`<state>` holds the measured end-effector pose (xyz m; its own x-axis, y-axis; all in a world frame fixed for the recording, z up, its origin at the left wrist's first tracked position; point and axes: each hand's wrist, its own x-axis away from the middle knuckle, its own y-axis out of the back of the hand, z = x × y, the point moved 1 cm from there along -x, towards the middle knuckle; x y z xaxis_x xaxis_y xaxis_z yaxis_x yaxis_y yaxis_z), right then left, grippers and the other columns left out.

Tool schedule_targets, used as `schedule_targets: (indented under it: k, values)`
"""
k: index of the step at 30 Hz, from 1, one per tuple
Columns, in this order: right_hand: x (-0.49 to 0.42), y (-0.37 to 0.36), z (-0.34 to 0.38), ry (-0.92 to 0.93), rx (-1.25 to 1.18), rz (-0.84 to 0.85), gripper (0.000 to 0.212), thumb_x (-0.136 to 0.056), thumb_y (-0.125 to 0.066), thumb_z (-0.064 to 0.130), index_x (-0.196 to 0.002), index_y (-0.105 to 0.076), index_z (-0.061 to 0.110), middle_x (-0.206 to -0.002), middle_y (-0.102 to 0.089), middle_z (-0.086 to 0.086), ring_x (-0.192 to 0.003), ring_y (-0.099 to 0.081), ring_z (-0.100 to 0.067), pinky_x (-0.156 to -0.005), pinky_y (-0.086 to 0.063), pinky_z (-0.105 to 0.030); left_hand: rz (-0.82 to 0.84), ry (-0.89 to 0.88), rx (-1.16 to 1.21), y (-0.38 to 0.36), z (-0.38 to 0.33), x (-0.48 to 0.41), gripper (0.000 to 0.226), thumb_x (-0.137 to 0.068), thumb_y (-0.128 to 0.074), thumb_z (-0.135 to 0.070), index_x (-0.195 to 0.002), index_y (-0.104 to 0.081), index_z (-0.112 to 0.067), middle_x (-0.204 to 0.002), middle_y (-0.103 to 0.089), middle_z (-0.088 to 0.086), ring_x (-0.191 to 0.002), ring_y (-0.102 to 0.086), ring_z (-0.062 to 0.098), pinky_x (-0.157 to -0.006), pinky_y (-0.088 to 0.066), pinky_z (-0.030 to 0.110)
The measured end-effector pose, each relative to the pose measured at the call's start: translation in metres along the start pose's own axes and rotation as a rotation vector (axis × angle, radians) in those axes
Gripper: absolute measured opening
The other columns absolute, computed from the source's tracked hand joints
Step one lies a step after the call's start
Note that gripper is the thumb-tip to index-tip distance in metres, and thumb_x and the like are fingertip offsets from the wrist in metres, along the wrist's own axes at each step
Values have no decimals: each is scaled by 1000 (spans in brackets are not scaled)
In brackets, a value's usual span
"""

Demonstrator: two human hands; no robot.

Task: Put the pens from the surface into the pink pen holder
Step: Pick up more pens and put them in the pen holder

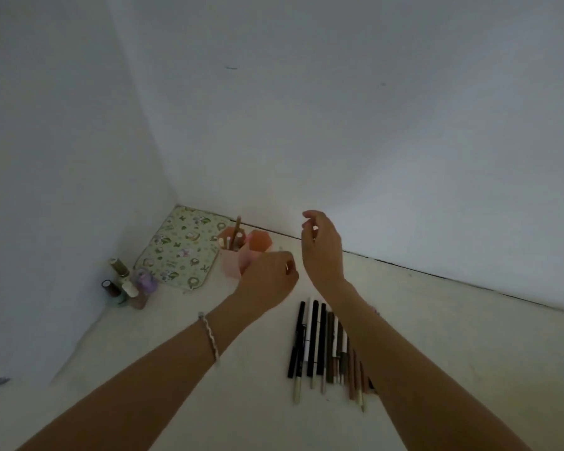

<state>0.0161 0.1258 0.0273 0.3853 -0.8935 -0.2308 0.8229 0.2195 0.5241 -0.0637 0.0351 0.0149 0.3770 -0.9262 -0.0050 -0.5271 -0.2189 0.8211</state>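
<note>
The pink pen holder [230, 265] stands near the back wall with a few pens upright in its rear compartments. My left hand [267, 275] is right beside it and covers its right front. The fingers are curled with the back of the hand toward me, so what they grip is hidden. My right hand [321, 249] hovers higher, just right of the holder, fingers loosely apart and holding nothing. Several pens [323, 346], black, white, brown and pink, lie side by side on the white surface [453, 336] below my right wrist.
A flowered pouch [179, 249] lies flat in the back left corner. Small nail polish bottles [127, 284] cluster in front of it by the left wall. White walls close the surface at the back and left.
</note>
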Motion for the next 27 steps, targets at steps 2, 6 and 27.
schedule_targets:
  k: [2, 6, 27]
  values:
    - [2, 12, -13, -64, -28, 19, 24, -100, -42, 16, -118, -56, 18, -97, -64, 3, -73, -59, -13, -70, -52, -33, 185, 132, -18, -34, -2, 6, 13, -91, -54, -19, -97, -64, -12, -100, -68, 4, -85, -64, 16, -76, -53, 27]
    - [10, 32, -40, -123, 2, 66, 22, -98, -46, 15, -115, -58, 20, -87, -60, 10, -62, -57, -12, -63, -52, -32, 306, 308, -101, -80, -4, 15, 27, -94, -52, -24, -116, -55, -9, -121, -58, 8, -111, -58, 26, -91, -46, 33]
    - [39, -3, -106, -191, 596, 503, 41, -91, -56, 33, -125, -48, 12, -99, -64, -11, -98, -56, -27, -81, -49, -36, -301, 195, 215, -1, -10, -8, 13, -89, -64, -21, -99, -58, -15, -79, -59, -9, -68, -58, 6, -58, -49, 21]
